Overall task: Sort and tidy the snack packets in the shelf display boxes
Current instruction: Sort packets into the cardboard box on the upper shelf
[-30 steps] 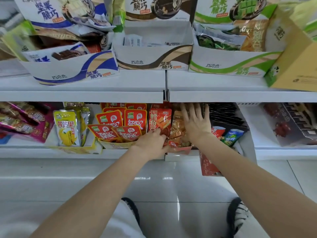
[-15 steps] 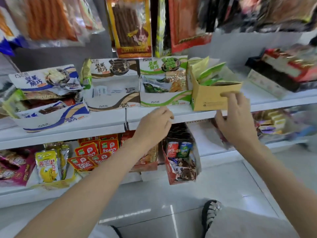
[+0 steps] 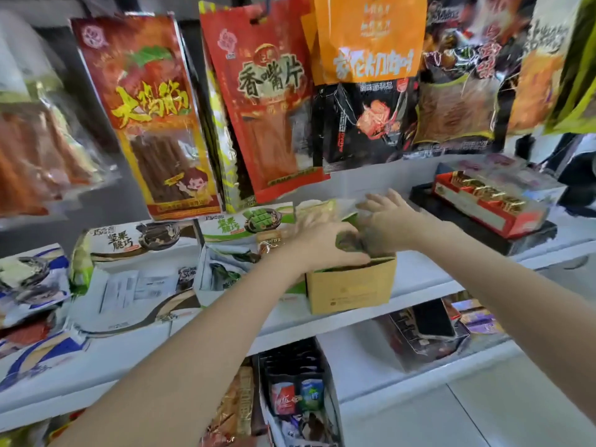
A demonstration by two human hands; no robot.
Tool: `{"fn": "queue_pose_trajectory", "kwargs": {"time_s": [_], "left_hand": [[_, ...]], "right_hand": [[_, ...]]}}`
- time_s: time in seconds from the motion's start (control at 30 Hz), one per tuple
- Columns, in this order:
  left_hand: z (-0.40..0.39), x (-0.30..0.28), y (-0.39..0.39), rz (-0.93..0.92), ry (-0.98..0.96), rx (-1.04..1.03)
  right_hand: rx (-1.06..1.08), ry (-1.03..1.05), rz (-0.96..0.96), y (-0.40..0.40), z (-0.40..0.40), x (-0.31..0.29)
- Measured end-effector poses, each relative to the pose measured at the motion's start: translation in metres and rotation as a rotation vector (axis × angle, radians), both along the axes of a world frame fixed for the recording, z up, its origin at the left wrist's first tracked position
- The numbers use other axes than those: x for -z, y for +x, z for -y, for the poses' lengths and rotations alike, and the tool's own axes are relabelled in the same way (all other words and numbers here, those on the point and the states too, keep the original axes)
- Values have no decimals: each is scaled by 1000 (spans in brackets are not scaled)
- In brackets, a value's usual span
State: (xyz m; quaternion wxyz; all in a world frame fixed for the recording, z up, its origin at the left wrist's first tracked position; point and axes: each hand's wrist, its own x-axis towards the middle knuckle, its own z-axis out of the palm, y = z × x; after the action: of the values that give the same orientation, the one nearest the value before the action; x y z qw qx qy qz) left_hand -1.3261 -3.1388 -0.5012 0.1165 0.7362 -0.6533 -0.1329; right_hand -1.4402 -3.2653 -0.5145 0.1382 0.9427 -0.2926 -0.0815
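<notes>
a white metal shelf (image 3: 419, 279) runs across a shop display, with a lower white shelf (image 3: 371, 356) beneath it and pale glossy floor tiles (image 3: 483, 414) at the near right. glossy plastic snack bags (image 3: 267, 117) hang flat from above, red, orange and black. on the shelf sit printed cardboard display boxes: a brown-trimmed one (image 3: 135, 279) at left, a green-trimmed one (image 3: 232, 250) beside it, and a plain yellow cardboard box (image 3: 350, 290) just to the right. both hands are over the yellow box: the left hand (image 3: 325, 245) curls around crinkly green snack packets (image 3: 346, 241) at its top, while the right hand (image 3: 388, 222) rests on them with fingers spread, its grip blurred beyond telling. a red tray box (image 3: 490, 204) lies at far right.
</notes>
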Motion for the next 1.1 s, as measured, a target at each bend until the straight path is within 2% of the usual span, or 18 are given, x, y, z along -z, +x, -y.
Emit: {"fn": "queue_pose_trajectory", "kwargs": {"time_s": [0.03, 0.1, 0.2, 0.27, 0.33, 0.37, 0.43, 0.5, 0.57, 0.7, 0.77, 0.9, 1.0, 1.1], "left_hand": [[6, 0, -2, 44, 62, 13], [15, 3, -2, 136, 57, 3], [13, 10, 1, 392, -100, 81], [7, 18, 9, 452, -268, 166], [4, 20, 17, 368, -390, 179], [4, 18, 20, 308, -365, 144], [8, 15, 22, 254, -170, 46], [15, 14, 19, 244, -126, -18], [20, 12, 15, 235, -207, -87], [19, 3, 11, 179, -471, -189], [13, 1, 9, 158, -580, -220], [4, 10, 7, 155, -654, -237], [1, 13, 11, 138, -665, -300], [0, 9, 17, 135, -701, -373]], "right_hand": [[-34, -6, -45, 4, 5, 3], [-70, 25, -98, 10, 15, 4], [-72, 158, -90, 13, 24, -4], [-45, 254, -73, 13, 29, -14], [7, 336, -37, 10, 33, -23], [29, 372, -7, 8, 34, -24], [80, 448, 101, 2, 33, -19], [124, 509, 205, -5, 25, -10], [169, 568, 284, -14, 17, -5], [182, 598, 227, -38, 4, -6], [139, 527, 219, -49, -6, -11], [-41, 330, 308, -47, -25, -23], [14, 264, 307, -35, -32, -29], [56, 320, 367, -27, -33, -28]]}}
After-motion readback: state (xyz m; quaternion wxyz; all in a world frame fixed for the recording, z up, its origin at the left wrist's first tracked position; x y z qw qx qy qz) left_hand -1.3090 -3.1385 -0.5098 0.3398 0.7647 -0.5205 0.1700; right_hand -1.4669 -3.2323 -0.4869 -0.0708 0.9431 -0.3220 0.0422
